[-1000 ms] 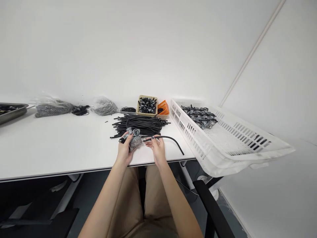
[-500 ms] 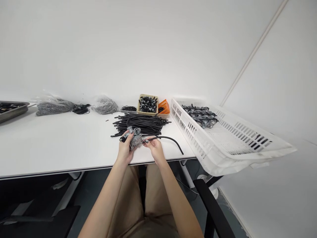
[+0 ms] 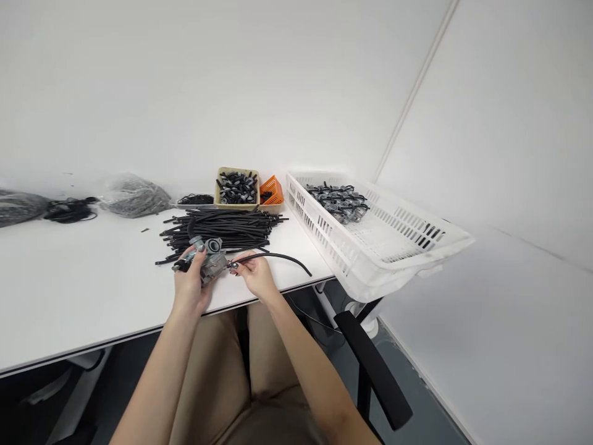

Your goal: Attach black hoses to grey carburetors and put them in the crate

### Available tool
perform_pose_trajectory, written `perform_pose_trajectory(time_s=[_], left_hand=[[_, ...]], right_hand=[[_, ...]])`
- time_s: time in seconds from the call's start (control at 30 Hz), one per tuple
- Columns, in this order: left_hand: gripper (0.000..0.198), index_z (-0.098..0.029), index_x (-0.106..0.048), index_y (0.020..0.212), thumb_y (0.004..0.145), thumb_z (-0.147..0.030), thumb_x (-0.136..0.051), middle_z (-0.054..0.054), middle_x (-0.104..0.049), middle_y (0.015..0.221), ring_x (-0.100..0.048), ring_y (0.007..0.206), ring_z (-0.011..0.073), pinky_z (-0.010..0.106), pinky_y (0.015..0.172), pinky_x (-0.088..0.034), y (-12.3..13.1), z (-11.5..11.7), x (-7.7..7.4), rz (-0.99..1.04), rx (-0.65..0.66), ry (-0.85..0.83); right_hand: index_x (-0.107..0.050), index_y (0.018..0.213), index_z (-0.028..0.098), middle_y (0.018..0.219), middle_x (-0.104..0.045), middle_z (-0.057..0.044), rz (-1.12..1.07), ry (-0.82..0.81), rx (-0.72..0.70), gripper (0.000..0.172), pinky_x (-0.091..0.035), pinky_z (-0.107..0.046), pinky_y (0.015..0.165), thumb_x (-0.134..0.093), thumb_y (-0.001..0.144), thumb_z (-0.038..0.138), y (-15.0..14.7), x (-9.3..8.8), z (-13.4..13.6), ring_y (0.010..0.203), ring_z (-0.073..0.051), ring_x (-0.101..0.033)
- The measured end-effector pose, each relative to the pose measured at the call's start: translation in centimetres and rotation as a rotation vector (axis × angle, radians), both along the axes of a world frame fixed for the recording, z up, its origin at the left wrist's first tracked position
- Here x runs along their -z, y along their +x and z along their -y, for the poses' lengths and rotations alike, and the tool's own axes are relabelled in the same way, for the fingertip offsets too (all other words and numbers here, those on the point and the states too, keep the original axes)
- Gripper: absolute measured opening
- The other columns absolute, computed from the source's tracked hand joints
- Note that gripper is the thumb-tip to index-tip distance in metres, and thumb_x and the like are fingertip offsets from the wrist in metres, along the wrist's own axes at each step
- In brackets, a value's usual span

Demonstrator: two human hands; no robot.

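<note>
Plain white walls [image 3: 185,80] enclose a white table [image 3: 69,290] and black chair armrest [image 3: 373,371].

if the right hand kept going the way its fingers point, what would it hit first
The right hand, pinching a black hose, points left toward the grey metal part in the left hand. It would likely meet that part first; the gap looks tiny, though depth is unclear.

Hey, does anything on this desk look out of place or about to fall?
The white slotted basket stands out: it sits tilted, overhanging the white table at its right end. A small stray bit lies apart from the black hose pile.
</note>
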State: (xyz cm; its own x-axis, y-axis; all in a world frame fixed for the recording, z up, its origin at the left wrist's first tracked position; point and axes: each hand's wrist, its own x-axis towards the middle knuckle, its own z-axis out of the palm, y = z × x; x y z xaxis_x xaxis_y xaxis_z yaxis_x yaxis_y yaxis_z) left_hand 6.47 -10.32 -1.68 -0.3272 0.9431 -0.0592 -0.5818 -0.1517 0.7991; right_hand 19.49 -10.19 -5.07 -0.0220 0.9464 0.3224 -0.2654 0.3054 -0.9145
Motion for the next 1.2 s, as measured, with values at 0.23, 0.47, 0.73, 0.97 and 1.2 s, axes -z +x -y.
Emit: perform_pose_trajectory(time_s=[0.23,0.47,0.73,0.97,1.2], left_hand=[[0.023,-0.027,-0.066,0.095,0.074,-0.020,-0.075,-0.001,-0.068,0.090,-0.065,0.066,0.0142,0.024,0.049,-0.059,0.0,-0.1,0.0,-0.033,0.009,-0.026],[0.026,-0.026,-0.066,0.093,0.071,-0.016,-0.076,-0.002,-0.067,0.084,-0.063,0.067,0.0137,0.023,0.050,-0.059,-0.2,-0.4,0.3,-0.022,0.028,0.019],[0.031,-0.027,-0.068,0.090,0.064,-0.016,-0.080,-0.003,-0.068,0.087,-0.063,0.070,0.0155,0.025,0.047,-0.060,-0.3,-0.9,0.3,-0.029,-0.008,-0.042],[0.027,-0.028,-0.071,0.088,0.067,-0.013,-0.075,-0.003,-0.070,0.091,-0.063,0.074,0.0174,0.028,0.049,-0.061,-0.5,-1.1,0.5,-0.022,0.034,-0.070],[0.022,-0.028,-0.069,0.084,0.068,-0.016,-0.076,-0.005,-0.070,0.082,-0.063,0.067,0.0153,0.024,0.050,-0.059,-0.2,-1.0,0.5,-0.052,-0.003,-0.066]], right_hand=[[-0.060,0.079,0.020,0.068,-0.066,0.002,-0.031,-0.049,-0.049,0.026,-0.055,-0.028,0.069,-0.078,0.072,0.038,-0.1,-0.3,0.1,0.063,-0.014,-0.067],[-0.056,0.077,0.022,0.066,-0.066,0.003,-0.019,-0.106,-0.040,0.021,-0.058,-0.029,0.067,-0.075,0.076,0.031,-0.4,-0.1,-0.3,0.060,-0.014,-0.067],[-0.054,0.075,0.022,0.061,-0.063,0.004,0.047,-0.062,-0.047,0.015,-0.057,-0.028,0.064,-0.067,0.083,0.025,-0.5,-0.2,0.4,0.055,-0.012,-0.063],[-0.052,0.074,0.023,0.058,-0.061,0.004,0.005,-0.109,-0.081,0.022,-0.055,-0.028,0.060,-0.071,0.080,0.030,-0.7,-0.3,-0.3,0.051,-0.013,-0.061],[-0.055,0.076,0.022,0.060,-0.062,0.003,0.013,-0.092,-0.022,0.016,-0.055,-0.027,0.061,-0.069,0.081,0.026,-0.9,0.0,0.1,0.054,-0.013,-0.063]])
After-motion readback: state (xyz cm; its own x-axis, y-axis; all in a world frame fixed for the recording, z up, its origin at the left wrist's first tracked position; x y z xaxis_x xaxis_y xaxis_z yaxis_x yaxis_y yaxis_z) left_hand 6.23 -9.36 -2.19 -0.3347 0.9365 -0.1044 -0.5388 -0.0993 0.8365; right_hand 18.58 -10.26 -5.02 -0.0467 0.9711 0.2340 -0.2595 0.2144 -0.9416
